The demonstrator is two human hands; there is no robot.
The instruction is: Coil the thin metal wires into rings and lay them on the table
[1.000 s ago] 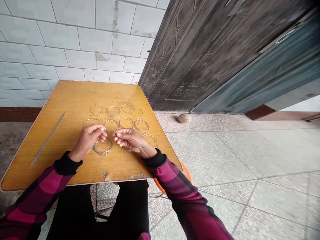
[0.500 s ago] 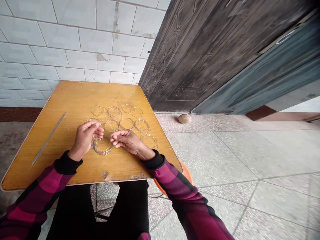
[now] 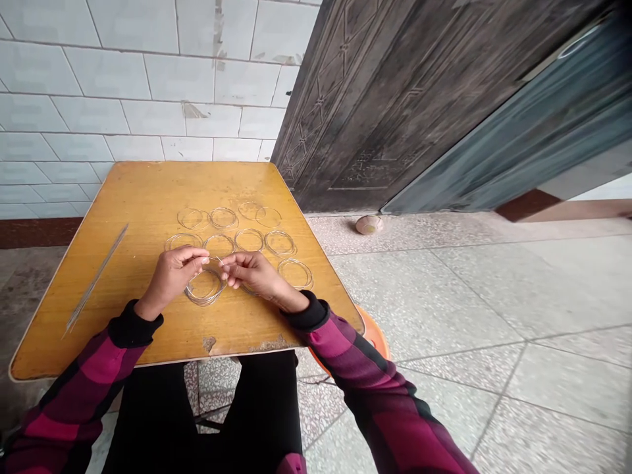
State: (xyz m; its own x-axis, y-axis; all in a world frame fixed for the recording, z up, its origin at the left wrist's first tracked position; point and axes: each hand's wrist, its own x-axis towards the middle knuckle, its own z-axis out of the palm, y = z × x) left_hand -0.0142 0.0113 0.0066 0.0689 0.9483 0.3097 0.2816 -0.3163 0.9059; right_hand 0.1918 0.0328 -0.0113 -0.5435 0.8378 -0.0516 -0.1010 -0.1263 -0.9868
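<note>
Both hands meet above the near middle of the wooden table (image 3: 133, 191). My left hand (image 3: 175, 273) pinches a short stretch of thin wire (image 3: 214, 257) between thumb and forefinger. Just to its right, my right hand (image 3: 257, 275) is closed on wire too, a short end poking up from its fingertips. Whether both hold the same piece I cannot tell. Right below the fingers is a thicker wire coil (image 3: 203, 301), partly covered by them. Several other wire rings lie in rows beyond, among them one ring (image 3: 249, 251) and another ring (image 3: 281, 253).
A bundle of straight wires (image 3: 96, 280) lies along the table's left side. An orange stool (image 3: 378, 336) shows under the right edge. Behind stand a tiled wall (image 3: 178, 79) and a dark carved door (image 3: 355, 131). A roundish object (image 3: 369, 225) sits on the floor.
My left fingers have straightened and moved right, closer to my right fingertips, with wire now showing between the two hands. My right hand has barely moved. The view has shifted slightly.
</note>
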